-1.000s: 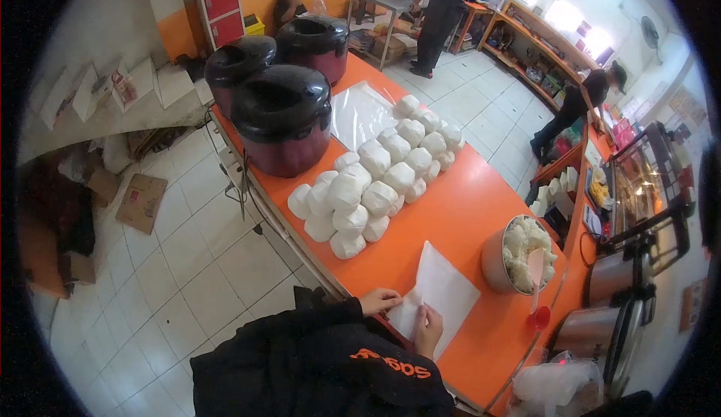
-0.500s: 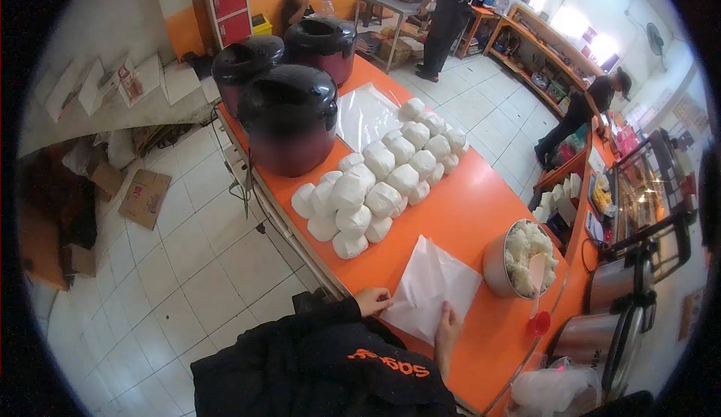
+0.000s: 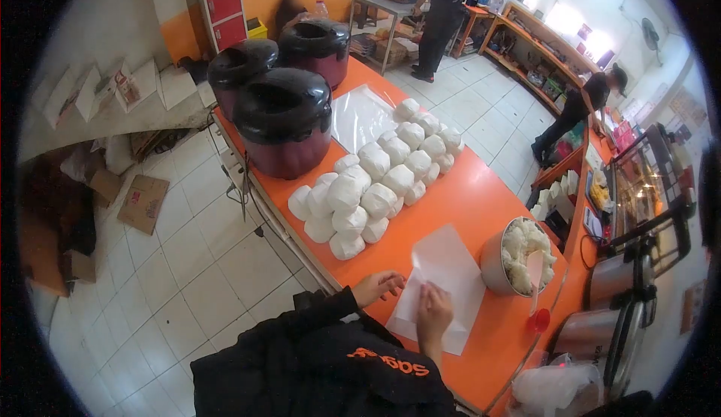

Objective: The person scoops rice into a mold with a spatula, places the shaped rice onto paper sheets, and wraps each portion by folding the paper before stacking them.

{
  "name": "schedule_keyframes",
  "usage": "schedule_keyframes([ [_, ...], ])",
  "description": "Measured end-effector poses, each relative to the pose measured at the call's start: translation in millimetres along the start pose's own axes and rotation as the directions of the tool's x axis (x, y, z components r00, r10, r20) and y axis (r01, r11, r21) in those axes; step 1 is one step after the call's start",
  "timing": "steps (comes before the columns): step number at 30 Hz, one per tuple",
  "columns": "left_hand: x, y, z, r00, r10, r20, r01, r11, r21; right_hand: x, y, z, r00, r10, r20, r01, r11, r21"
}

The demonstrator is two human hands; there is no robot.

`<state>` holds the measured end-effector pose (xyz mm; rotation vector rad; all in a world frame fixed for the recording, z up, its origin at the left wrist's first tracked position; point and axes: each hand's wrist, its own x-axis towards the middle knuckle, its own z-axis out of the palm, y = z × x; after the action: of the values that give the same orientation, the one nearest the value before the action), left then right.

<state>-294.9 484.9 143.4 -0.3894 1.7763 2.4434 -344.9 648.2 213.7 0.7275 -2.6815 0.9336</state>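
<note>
Straightening the paper on the desk, just left of the rice pot, seems in hand, left hand released, right hand grip unclear, the next move likely needing a light touch.

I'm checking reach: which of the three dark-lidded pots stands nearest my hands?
The front pot, beside the white bundles and nearest your left hand; the other two pots stand farther back.

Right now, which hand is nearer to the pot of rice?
The right. The right hand is over the white paper, on the side toward the pot of rice; the left hand is farther off, by the paper's opposite edge.
</note>
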Motion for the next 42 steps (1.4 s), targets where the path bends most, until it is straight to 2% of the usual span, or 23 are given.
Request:
schedule_keyframes([
  [3,1.5,-14.0,-11.9,0.994,0.100,-0.047,-0.086,0.969,0.233,-9.6,2.1,26.8,0.994,-0.062,0.087,0.058,0.997,0.041],
  [4,0.6,-15.7,-15.2,0.988,0.146,-0.055,-0.121,0.940,0.320,-10.9,3.3,28.1,0.995,-0.050,0.091,0.040,0.993,0.108],
  [5,-3.3,-13.0,-15.3,0.990,0.115,-0.076,-0.098,0.976,0.193,-11.3,5.1,28.2,0.995,-0.037,0.093,0.020,0.985,0.173],
  [6,-2.3,-18.8,-19.5,0.990,0.095,-0.102,-0.065,0.963,0.263,-12.1,9.1,27.9,0.995,-0.024,0.095,0.001,0.972,0.235],
  [7,-1.0,-30.9,-25.1,0.989,0.075,-0.127,-0.029,0.944,0.329,-18.0,23.5,28.8,0.986,0.119,0.116,-0.148,0.947,0.286],
  [10,-8.0,-31.5,-30.0,0.987,0.052,-0.152,0.020,0.900,0.435,-41.5,91.0,44.9,0.981,0.192,-0.025,-0.190,0.980,0.062],
  [11,-8.5,-35.5,-32.4,0.988,0.060,-0.141,0.014,0.882,0.470,-54.5,112.8,42.9,0.960,0.259,0.101,-0.264,0.964,0.040],
  [14,-14.4,-28.6,-27.9,0.992,0.036,-0.121,0.044,0.800,0.599,-83.4,111.0,20.8,0.945,0.234,0.227,-0.147,0.928,-0.343],
  [15,-16.1,-24.9,-26.1,0.993,0.019,-0.114,0.059,0.761,0.646,-95.2,113.8,16.2,0.931,0.270,0.247,-0.170,0.917,-0.360],
  [17,-10.9,-37.1,-25.0,0.987,0.082,-0.136,0.026,0.762,0.647,-118.0,121.0,6.2,0.898,0.342,0.275,-0.218,0.892,-0.396],
  [20,-2.3,-30.0,-23.1,0.980,0.112,-0.164,0.038,0.704,0.709,-139.3,126.7,-15.6,0.830,0.544,0.121,-0.483,0.810,-0.331],
  [21,0.6,-23.9,-23.1,0.979,0.109,-0.174,0.056,0.673,0.737,-145.1,129.4,-23.6,0.797,0.596,0.103,-0.513,0.757,-0.405],
  [25,22.1,-14.4,-17.7,0.961,0.175,-0.213,0.065,0.609,0.790,-162.0,127.9,-46.6,0.751,0.660,0.015,-0.567,0.656,-0.499],
  [28,48.8,-29.3,-14.0,0.911,0.327,-0.249,0.011,0.587,0.810,-175.1,147.0,-46.9,0.726,0.681,-0.095,-0.626,0.597,-0.501],
  [30,45.7,-26.9,-2.4,0.861,0.508,-0.028,-0.107,0.234,0.966,-181.4,159.2,-46.4,0.723,0.664,-0.188,-0.657,0.578,-0.485],
  [31,43.2,-23.2,3.6,0.820,0.563,0.102,-0.149,0.038,0.988,-181.4,163.7,-48.0,0.715,0.668,-0.205,-0.671,0.575,-0.469],
  [34,39.5,-60.5,19.5,0.821,0.369,0.435,-0.472,0.012,0.882,-176.4,166.3,-49.3,0.701,0.667,-0.252,-0.695,0.560,-0.450],
  [35,35.7,-66.3,23.1,0.862,0.250,0.441,-0.470,0.068,0.880,-171.3,164.2,-48.7,0.702,0.657,-0.275,-0.695,0.548,-0.465],
  [36,39.0,-69.5,23.4,0.878,0.237,0.415,-0.436,0.041,0.899,-171.0,163.7,-49.8,0.701,0.647,-0.299,-0.696,0.533,-0.481],
  [39,59.2,-67.2,28.8,0.920,0.210,0.330,-0.335,-0.011,0.942,-186.9,192.7,-44.6,0.707,0.590,-0.389,-0.670,0.735,-0.105],
  [41,91.3,-60.6,29.8,0.945,0.214,0.247,-0.249,-0.019,0.968,-182.0,181.0,-52.5,0.701,0.592,-0.397,-0.685,0.714,-0.145],
  [42,109.1,-62.0,29.3,0.933,0.260,0.248,-0.255,-0.009,0.967,-175.5,175.6,-55.0,0.699,0.591,-0.402,-0.690,0.705,-0.163],
])
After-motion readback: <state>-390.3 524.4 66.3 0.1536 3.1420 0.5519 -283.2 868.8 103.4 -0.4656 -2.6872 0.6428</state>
